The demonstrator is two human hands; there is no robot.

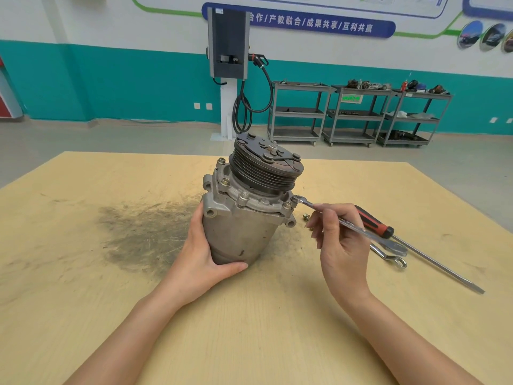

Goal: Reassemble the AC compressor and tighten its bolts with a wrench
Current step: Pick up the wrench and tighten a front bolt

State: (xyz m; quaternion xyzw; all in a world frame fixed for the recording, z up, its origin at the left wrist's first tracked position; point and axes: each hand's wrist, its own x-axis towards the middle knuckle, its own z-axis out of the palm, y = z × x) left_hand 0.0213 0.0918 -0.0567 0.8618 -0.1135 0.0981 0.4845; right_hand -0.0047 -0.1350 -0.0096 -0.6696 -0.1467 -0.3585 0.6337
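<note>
The pale yellow wooden tabletop (83,315) has a dark grey smudged stain (144,232) on its left part. Behind it lies a smooth grey floor (111,137). The back wall (111,84) is teal below and white above, with a dark blue banner with white Chinese characters (319,23). A grey charging unit with black cables (228,43) stands on a white post (228,109). To its right, three grey metal shelf carts (358,115) stand side by side against the wall, with small parts on top.

View: we look from head height, forward and down, close over the table (83,273).
Far: wall, carts (358,115).
</note>
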